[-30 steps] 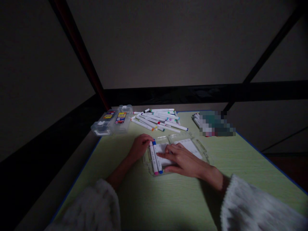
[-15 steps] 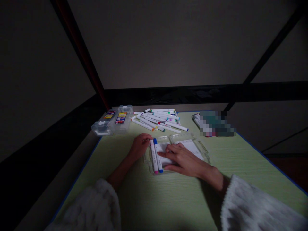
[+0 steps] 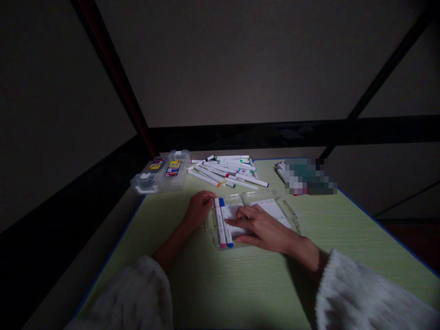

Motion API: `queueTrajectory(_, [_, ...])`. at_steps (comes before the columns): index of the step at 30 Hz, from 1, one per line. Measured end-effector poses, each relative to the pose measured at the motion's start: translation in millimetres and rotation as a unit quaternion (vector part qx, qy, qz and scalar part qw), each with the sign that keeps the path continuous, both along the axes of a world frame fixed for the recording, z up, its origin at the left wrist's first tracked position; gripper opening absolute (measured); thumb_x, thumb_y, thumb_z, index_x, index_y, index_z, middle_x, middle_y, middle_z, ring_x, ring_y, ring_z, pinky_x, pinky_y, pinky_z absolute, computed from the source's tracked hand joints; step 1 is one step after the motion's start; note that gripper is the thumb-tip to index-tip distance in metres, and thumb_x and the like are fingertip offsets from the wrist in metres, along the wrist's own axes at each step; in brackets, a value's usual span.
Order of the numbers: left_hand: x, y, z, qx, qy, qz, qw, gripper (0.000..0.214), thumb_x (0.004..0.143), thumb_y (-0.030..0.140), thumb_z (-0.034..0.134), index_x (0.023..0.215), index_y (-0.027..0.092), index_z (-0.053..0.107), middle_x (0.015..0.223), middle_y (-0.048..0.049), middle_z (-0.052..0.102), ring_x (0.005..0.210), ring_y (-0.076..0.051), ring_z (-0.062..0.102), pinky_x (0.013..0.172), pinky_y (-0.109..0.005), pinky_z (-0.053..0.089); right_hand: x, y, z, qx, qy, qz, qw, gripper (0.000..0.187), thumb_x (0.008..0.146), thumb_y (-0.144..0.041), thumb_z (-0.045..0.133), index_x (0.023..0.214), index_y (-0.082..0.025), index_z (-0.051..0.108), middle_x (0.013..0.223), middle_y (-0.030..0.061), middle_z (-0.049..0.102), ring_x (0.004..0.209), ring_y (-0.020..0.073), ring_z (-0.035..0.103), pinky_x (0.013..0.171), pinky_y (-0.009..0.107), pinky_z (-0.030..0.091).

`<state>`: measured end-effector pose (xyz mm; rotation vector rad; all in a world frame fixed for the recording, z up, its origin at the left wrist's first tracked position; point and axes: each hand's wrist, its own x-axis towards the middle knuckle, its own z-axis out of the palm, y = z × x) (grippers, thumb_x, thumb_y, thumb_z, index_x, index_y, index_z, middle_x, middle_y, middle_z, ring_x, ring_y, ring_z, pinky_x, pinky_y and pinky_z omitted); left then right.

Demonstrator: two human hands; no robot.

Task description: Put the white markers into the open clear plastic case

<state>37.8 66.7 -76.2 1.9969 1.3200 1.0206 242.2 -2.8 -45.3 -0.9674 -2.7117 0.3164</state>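
Flanking two markers [image 3: 220, 224] [image 3: 228, 232] in one case [image 3: 290, 210], two hands [image 3: 199, 210] [image 3: 263, 229], right half-spread, left's grip unclear

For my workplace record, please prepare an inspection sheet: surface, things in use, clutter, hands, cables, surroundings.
Surface: pale green, blue-edged table.
Things in use: pink marker and blue marker, side by side in open clear case.
Clutter: marker heap behind; labelled clear boxes on the left; pixelated item on the right, unreadable.
Hands: left hand by pink marker's far end, grip unclear; right hand over case, finger at blue marker.
Cables: thin dark line, far right; cannot tell whether cable.
Surroundings: dim; wall with dark beam.
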Motion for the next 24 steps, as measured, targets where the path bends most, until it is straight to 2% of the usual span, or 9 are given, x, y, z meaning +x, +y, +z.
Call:
queueTrajectory(15, [0.9, -1.3, 3.9, 0.004, 0.019, 0.000, 1.000, 0.019, 0.067, 0.004, 0.045, 0.069, 0.013, 0.061, 0.083, -0.0047, 0.064, 0.084, -0.014, 0.058, 0.081, -0.028, 0.046, -0.4, 0.2, 0.4, -0.004, -0.008, 0.001, 1.000, 0.047, 0.083, -0.047, 0.040, 0.122, -0.020, 0.047, 0.091, 0.0076, 0.051, 0.088, 0.0205, 0.046, 0.074, 0.034, 0.034])
queueTrajectory(24, [2.6, -1.5, 2.1, 0.019, 0.040, -0.041, 0.998, 0.030, 0.067, 0.003, 0.043, 0.082, 0.016, 0.065, 0.090, -0.0048, 0.060, 0.089, -0.014, 0.055, 0.085, -0.030, 0.044, -0.1, 1.7, -1.0, 0.002, 0.004, 0.010, 1.000, 0.047, 0.083, -0.047, 0.040, 0.122, -0.021, 0.047, 0.090, 0.0073, 0.052, 0.085, 0.0199, 0.047, 0.073, 0.034, 0.034])
